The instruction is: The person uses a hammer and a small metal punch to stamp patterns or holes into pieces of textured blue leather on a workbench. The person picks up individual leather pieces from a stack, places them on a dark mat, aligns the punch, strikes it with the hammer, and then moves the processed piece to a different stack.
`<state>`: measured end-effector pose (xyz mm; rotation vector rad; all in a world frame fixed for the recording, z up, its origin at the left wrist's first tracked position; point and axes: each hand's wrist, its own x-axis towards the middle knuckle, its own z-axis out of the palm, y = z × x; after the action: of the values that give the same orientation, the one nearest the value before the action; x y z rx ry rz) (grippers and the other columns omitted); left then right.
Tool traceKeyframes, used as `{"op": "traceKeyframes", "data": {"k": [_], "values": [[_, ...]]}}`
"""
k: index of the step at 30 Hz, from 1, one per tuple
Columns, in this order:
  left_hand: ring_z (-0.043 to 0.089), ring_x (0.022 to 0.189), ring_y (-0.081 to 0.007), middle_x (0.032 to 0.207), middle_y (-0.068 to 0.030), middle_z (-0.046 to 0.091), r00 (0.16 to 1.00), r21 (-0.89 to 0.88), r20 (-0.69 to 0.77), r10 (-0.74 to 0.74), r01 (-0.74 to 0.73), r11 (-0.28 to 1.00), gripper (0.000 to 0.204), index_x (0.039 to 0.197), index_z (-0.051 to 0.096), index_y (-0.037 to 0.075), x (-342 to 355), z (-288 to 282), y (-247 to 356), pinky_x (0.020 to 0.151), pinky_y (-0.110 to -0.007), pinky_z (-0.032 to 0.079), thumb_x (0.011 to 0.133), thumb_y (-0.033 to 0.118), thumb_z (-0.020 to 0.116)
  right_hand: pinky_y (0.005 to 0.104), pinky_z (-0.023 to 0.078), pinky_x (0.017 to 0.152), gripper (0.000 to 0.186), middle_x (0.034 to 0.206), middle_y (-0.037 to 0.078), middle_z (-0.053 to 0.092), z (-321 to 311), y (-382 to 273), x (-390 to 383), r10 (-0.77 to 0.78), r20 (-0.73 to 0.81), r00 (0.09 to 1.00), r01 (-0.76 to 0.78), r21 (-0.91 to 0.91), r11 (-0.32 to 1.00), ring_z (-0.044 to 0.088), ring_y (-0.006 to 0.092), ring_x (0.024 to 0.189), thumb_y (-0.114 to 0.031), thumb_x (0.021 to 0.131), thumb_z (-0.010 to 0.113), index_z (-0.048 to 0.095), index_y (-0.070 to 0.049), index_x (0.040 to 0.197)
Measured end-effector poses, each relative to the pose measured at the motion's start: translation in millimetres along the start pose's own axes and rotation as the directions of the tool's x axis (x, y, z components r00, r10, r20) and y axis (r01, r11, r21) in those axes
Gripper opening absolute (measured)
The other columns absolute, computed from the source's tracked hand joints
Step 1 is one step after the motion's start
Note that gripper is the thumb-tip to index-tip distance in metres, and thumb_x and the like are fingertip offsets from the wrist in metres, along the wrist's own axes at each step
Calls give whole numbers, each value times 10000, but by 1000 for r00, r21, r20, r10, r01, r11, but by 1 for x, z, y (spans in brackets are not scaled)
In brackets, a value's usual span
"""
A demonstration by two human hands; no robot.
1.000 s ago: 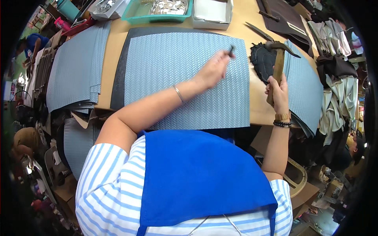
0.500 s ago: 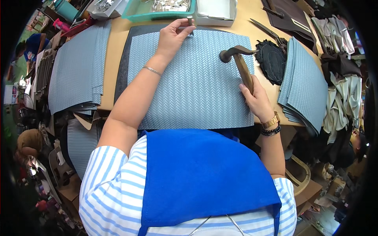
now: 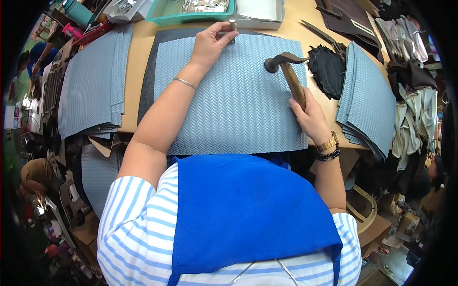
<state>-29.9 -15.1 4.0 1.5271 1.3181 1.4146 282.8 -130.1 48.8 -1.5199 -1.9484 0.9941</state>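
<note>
A light blue sheet with a woven pattern (image 3: 229,105) lies in front of me on a dark board (image 3: 147,90). At the sheet's far edge my left hand (image 3: 211,44) pinches a short metal punch (image 3: 233,29), held upright with its lower end at the sheet. My right hand (image 3: 312,114) is closed round the wooden handle of a hammer (image 3: 295,86). The dark hammer head is over the right part of the sheet, apart from the punch.
Stacks of similar blue sheets stand at the left (image 3: 95,81) and right (image 3: 369,95). A teal tray of small pieces (image 3: 160,18) and a white box (image 3: 260,24) are at the back. Scissors (image 3: 322,33) lie by a black fabric pad (image 3: 327,71).
Both hands keep their grips and hardly move. The whole view has shifted slightly.
</note>
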Motion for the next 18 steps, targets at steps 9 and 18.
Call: {"op": "traceKeyframes", "data": {"k": [9, 18], "values": [[698, 864, -96, 941, -50, 753, 998, 118, -6, 69, -67, 991, 232, 1086, 723, 32, -3, -1, 3, 768, -252, 570, 903, 168, 763, 320, 506, 599, 280, 751, 73, 627, -44, -87, 67, -426, -280, 860, 464, 84, 882, 630, 169, 648, -179, 971, 667, 544, -2, 1149], [724, 871, -173, 980, -117, 750, 999, 140, 7, 48, -48, 989, 250, 1101, 670, 31, -5, 1, 3, 789, -303, 577, 933, 208, 725, 436, 522, 739, 339, 881, 227, 667, -29, -97, 82, -200, 150, 968, 220, -137, 966, 673, 372, 831, -295, 990, 587, 546, -20, 1184]]}}
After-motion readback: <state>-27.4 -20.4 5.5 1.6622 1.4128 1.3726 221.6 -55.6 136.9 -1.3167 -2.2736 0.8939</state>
